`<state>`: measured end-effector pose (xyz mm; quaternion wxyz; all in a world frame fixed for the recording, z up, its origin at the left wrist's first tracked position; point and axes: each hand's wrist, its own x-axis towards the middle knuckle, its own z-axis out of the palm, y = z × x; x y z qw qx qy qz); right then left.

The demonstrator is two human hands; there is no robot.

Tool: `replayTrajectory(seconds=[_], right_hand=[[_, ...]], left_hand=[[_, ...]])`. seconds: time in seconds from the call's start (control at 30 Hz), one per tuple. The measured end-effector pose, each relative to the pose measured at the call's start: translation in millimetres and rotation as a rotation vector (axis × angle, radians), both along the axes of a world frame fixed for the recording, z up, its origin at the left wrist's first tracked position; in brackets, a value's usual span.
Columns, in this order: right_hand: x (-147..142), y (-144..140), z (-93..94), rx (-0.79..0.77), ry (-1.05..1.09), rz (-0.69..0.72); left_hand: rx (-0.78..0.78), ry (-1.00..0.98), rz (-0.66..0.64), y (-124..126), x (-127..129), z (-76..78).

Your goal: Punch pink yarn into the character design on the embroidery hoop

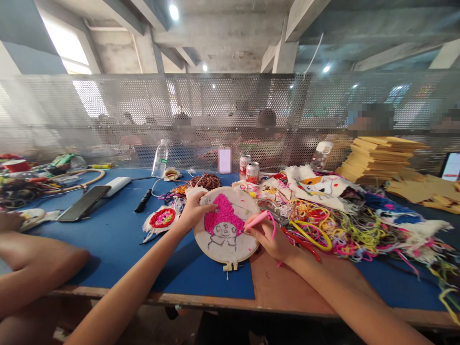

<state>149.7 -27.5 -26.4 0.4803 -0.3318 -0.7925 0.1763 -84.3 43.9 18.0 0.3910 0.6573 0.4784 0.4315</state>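
The left hand (196,211) pinches the hoop (215,260) at its upper left. The right hand (271,239), nearer the pink patch's (223,214) right edge, grips a pen (259,219) slanting down-left towards it; contact is unclear.

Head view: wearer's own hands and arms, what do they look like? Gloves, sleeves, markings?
Left hand and right hand: bare, no gloves. Left forearm and right forearm: bare as far as the frame shows, no sleeves, watch, cables or clear markings. Rings: too small to tell.
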Motion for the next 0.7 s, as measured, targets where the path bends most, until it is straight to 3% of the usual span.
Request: replayTrajectory(seconds=[0.37,0.7], right_hand=[[0.3,-0.3,2.9,-0.099,0.018,-0.035],[0.1,0.4,1.3,-0.081,0.027,-0.053]], left_hand=[[0.022,-0.001,0.006,-0.1,0.4,-0.2],[0.0,-0.04,0.002,-3.5,3.0,2.9]])
